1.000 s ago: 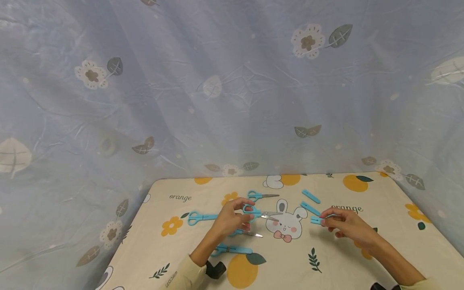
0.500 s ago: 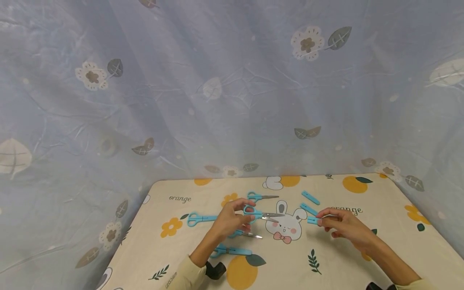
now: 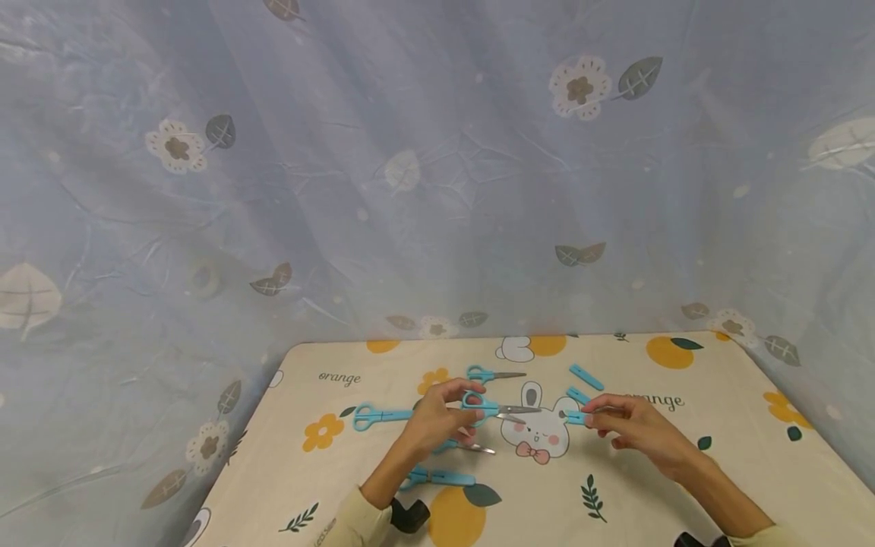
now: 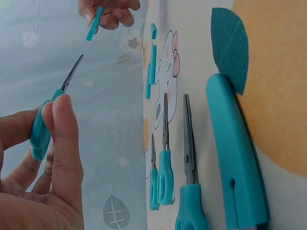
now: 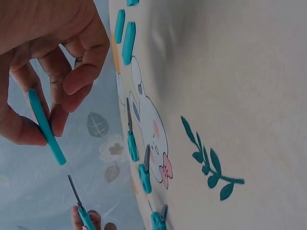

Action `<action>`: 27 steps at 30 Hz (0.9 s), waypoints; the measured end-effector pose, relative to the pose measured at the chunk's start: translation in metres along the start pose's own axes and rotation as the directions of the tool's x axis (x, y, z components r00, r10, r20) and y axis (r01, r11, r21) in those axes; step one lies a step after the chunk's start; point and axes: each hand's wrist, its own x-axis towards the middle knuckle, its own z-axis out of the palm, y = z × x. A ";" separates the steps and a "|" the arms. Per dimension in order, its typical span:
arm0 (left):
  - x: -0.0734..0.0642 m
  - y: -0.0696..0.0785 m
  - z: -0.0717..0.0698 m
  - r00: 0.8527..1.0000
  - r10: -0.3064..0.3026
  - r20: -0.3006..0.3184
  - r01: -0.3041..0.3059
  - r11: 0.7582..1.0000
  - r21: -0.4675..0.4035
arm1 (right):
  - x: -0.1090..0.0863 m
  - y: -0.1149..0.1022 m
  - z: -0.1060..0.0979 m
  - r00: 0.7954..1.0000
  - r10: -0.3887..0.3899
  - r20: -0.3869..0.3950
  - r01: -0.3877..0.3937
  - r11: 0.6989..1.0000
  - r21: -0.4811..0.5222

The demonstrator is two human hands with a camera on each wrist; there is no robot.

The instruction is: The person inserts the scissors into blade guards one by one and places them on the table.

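Head view shows our right hand (image 3: pixel 637 428) has brought its pinched blade cover (image 3: pixel 576 418) nearer the scissors (image 3: pixel 489 408) in our left hand (image 3: pixel 439 418), narrowing the gap; left wrist, our curled fingers (image 4: pixel 66 153) grip the handles (image 4: pixel 41 133); right wrist, cover and blade tips (image 5: pixel 70 178) stand apart.

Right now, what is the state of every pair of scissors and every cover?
Held scissors: blades bare, slightly apart, in left grip.
Held cover: off, in right grip.
Nearest scissors: cover on.
Leftmost scissors: partly hidden, apparently covered.
Three other scissors: blades bare.
Three other covers: lying loose.
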 end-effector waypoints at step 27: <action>0.003 0.005 0.005 0.999 0.028 0.026 -0.028 1.000 -0.003 | 0.015 -0.009 0.023 0.999 -0.053 -0.011 0.054 0.997 0.064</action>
